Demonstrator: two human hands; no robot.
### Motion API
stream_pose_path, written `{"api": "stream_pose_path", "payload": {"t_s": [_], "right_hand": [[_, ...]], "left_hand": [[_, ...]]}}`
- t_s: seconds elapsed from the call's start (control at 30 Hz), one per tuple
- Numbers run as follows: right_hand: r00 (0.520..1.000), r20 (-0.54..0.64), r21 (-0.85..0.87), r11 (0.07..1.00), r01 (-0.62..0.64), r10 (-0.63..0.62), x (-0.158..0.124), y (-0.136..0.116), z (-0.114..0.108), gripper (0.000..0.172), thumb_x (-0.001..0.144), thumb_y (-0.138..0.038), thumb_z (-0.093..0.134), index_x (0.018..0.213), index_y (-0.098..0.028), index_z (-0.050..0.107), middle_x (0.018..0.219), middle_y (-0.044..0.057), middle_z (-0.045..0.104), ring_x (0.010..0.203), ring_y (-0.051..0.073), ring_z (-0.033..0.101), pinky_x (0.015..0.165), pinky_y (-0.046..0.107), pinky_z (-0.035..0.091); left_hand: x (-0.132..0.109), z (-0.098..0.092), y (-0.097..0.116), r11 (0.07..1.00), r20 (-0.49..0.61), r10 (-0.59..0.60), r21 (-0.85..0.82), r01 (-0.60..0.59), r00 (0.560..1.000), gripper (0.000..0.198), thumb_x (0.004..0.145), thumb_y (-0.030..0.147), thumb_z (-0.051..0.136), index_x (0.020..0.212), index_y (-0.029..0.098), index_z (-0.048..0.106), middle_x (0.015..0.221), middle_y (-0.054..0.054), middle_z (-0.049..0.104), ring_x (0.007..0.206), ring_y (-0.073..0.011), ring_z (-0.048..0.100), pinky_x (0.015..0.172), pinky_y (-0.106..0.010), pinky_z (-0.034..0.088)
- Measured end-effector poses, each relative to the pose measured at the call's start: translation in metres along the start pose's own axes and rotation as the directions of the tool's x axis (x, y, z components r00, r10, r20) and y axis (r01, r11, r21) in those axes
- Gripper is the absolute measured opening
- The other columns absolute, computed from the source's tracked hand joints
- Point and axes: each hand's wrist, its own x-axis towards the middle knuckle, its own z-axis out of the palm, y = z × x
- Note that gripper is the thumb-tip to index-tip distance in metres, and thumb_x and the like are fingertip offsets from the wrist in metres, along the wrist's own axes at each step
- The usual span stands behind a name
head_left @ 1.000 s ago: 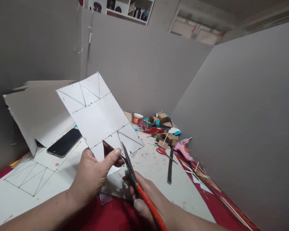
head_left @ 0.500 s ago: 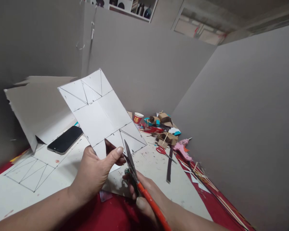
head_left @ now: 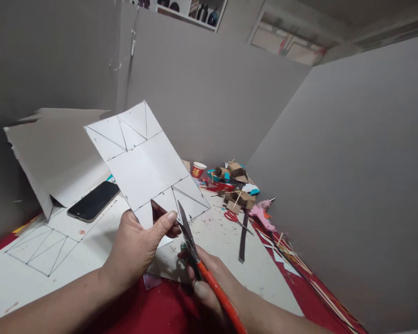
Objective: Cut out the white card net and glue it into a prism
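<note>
A white sheet of paper with black drawn lines and triangles is held up at a tilt, a notch cut into its lower edge. My left hand grips that lower edge, thumb in front and fingers behind. In my right hand are scissors with orange handles. Their blades lie at the paper's lower edge, just right of my left fingertips, along a drawn line. Part of the scissors' handle is hidden by my right hand.
A phone lies on the white board at left, before a folded card. To the right are red-handled scissors, a dark strip, a pink glue gun, cardboard scraps, a paper cup and thin sticks.
Hardly anything differs. The view has shifted slightly, and the paper, both hands and the scissors keep nearly the same places.
</note>
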Motion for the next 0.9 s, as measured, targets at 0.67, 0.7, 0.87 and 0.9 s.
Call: {"api": "stream_pose_path", "payload": {"t_s": [0.67,0.7,0.87,0.9], "right_hand": [[0.992,-0.086,0.02,0.995,0.097,-0.095,0.001,0.014,0.007,0.037,0.088,-0.055,0.04,0.092,-0.019,0.045,0.069,-0.002,0.045,0.058,0.013,0.036,0.055,0.026,0.035],[0.991,-0.09,0.027,0.994,0.106,-0.103,0.001,0.015,0.007,0.037,0.088,-0.055,0.04,0.092,-0.019,0.045,0.069,-0.003,0.045,0.057,0.012,0.036,0.054,0.026,0.034],[0.99,-0.092,0.029,0.993,0.111,-0.108,0.001,0.018,0.008,0.037,0.088,-0.053,0.041,0.094,-0.018,0.048,0.066,-0.003,0.044,0.055,0.012,0.037,0.052,0.026,0.034],[0.99,-0.091,0.021,0.994,0.106,-0.103,0.001,0.019,0.008,0.036,0.088,-0.053,0.041,0.094,-0.018,0.048,0.066,-0.002,0.045,0.056,0.012,0.037,0.052,0.025,0.034]], "left_hand": [[0.002,0.0,-0.005,1.0,0.02,-0.024,-0.004,0.024,1.0,0.014,0.079,0.026,0.067,0.07,0.015,0.064,0.062,0.001,0.069,0.06,-0.0116,0.065,0.06,-0.02,0.053],[0.001,0.0,-0.005,1.0,0.022,-0.026,-0.005,0.026,0.999,0.014,0.079,0.026,0.067,0.071,0.015,0.064,0.062,0.001,0.069,0.06,-0.0118,0.065,0.061,-0.02,0.053],[0.0,-0.001,-0.005,0.999,0.02,-0.039,-0.007,0.039,0.999,0.014,0.079,0.026,0.066,0.07,0.015,0.064,0.063,0.001,0.069,0.061,-0.0117,0.065,0.062,-0.02,0.053],[0.0,-0.001,-0.005,0.999,0.022,-0.039,-0.012,0.039,0.999,0.014,0.079,0.026,0.066,0.07,0.015,0.064,0.062,0.001,0.069,0.061,-0.0115,0.065,0.062,-0.02,0.053]]}}
